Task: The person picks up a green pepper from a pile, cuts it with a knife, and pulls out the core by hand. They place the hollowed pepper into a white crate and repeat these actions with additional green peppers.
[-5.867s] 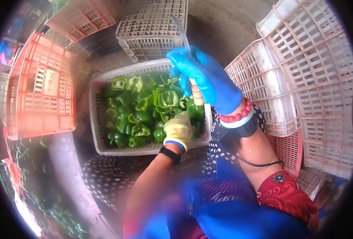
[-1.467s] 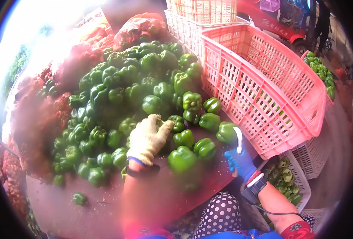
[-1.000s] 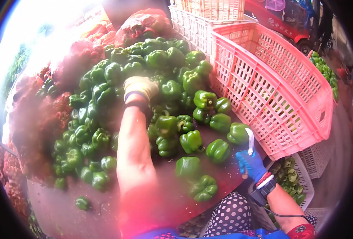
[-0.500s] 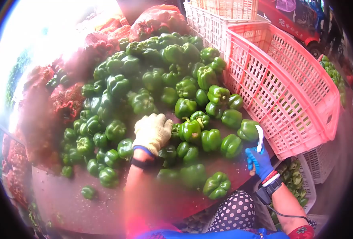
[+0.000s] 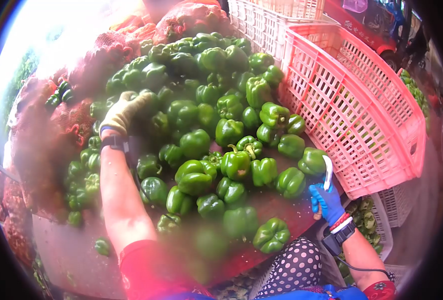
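Note:
My left hand (image 5: 125, 111), in a cream knit glove, reaches over the left part of a big heap of green bell peppers (image 5: 195, 143). Its fingers look stretched and bent over the peppers, touching them; haze blurs the tips. Nothing shows gripped in it. My right hand (image 5: 327, 202), in a blue glove, is closed around a curved white tool (image 5: 328, 172) that sticks up from the fist. A brownish end shows below the fist. Nearest to that tool lies a bell pepper (image 5: 312, 161). One more bell pepper (image 5: 272, 235) sits at the front edge of the reddish table (image 5: 76, 255).
A pink plastic crate (image 5: 354, 120) leans tilted along the right side of the heap. White crates (image 5: 259, 27) stand behind it. Red mesh sacks (image 5: 191, 21) line the back and left. Below my right arm is a crate holding green produce (image 5: 369, 225).
My left hand has moved away and leftward, from the middle of the heap. Several peppers now lie nearer the front, where that hand was. My right hand has stayed almost still.

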`<state>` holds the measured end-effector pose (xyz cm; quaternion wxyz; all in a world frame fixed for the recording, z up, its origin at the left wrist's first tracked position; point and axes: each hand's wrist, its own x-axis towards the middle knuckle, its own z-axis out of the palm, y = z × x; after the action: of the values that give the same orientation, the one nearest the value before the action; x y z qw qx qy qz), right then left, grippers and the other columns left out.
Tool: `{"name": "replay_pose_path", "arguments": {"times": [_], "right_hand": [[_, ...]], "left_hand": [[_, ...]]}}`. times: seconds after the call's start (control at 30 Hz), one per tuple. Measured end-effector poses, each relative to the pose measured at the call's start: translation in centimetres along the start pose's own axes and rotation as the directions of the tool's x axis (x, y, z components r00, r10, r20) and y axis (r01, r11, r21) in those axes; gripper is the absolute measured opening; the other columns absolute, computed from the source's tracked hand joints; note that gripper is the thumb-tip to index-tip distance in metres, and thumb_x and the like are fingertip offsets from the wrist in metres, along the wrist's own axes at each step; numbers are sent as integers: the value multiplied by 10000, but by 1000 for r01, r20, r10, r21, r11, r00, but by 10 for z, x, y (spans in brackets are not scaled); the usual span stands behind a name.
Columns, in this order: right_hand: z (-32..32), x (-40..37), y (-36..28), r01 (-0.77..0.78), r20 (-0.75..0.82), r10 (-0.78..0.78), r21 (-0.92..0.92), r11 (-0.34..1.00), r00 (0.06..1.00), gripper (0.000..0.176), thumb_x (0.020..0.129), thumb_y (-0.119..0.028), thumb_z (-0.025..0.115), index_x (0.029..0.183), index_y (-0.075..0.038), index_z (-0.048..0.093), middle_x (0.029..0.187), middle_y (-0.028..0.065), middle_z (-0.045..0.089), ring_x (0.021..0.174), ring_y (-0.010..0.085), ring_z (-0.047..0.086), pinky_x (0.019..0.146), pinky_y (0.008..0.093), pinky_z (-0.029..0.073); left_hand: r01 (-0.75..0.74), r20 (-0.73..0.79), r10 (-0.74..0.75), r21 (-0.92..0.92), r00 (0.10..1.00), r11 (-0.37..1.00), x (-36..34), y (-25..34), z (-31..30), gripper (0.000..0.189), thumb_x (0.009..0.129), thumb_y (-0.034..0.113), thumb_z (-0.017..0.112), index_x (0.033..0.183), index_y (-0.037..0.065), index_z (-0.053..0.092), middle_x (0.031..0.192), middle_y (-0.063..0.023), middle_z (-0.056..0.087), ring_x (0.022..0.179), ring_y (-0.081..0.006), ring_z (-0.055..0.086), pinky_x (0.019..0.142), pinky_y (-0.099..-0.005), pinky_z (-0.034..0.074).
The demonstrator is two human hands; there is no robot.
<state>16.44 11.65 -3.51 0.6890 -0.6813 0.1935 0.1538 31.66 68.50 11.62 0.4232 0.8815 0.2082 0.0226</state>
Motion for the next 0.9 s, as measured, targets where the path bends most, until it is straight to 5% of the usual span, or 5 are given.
{"name": "replay_pose_path", "arguments": {"times": [0.23, 0.43, 0.57, 0.8, 0.9], "right_hand": [[0, 4, 4, -44, 16, 44, 10, 999, 999, 207, 935, -208, 768, 951, -87, 601, 632, 10, 583, 429, 128, 539, 388, 271, 458], [5, 0, -1, 71, 29, -72, 13, 997, 997, 270, 942, -244, 759, 1045, -77, 574, 637, 19, 583, 446, 136, 548, 408, 283, 469], [5, -3, -5, 43, 70, -48, 73, 996, 996, 238, 964, -229, 720, 1030, -93, 536, 650, 24, 581, 486, 139, 567, 436, 298, 494], [3, -6, -10, 67, 100, -75, 81, 994, 992, 500, 918, -175, 768, 1312, -89, 473, 743, 21, 600, 546, 111, 591, 416, 290, 520], [0, 0, -7, 35, 157, -49, 93, 995, 986, 669, 905, -185, 785, 1457, -126, 412, 767, 14, 620, 550, 100, 588, 440, 260, 513]], "left_hand": [[-75, 227, 149, -308, 962, 949, -77, 22, 11, 546, 937, 303, 721, 1404, 88, 538, 1181, -39, 667, 1115, -156, 570, 1025, -325, 401], [-477, 336, 340, 559, 878, 678, -160, 84, 98, 703, 829, 440, 798, 1420, 144, 561, 1200, -165, 705, 1319, -308, 528, 1078, -475, 429], [-390, 568, 132, 360, 812, 848, -167, 123, 108, 755, 799, 579, 770, 1402, 156, 602, 1277, -204, 669, 1231, -386, 599, 1085, -432, 450], [-509, 131, 493, 286, 860, 812, -75, 182, 192, 473, 953, 472, 683, 1099, 23, 697, 1040, -163, 744, 995, -285, 695, 900, -385, 510], [-496, 47, 496, 184, 867, 849, -22, 144, 265, 792, 862, 534, 745, 1424, 20, 527, 1210, -199, 718, 1153, -329, 665, 1003, -377, 483]]}}
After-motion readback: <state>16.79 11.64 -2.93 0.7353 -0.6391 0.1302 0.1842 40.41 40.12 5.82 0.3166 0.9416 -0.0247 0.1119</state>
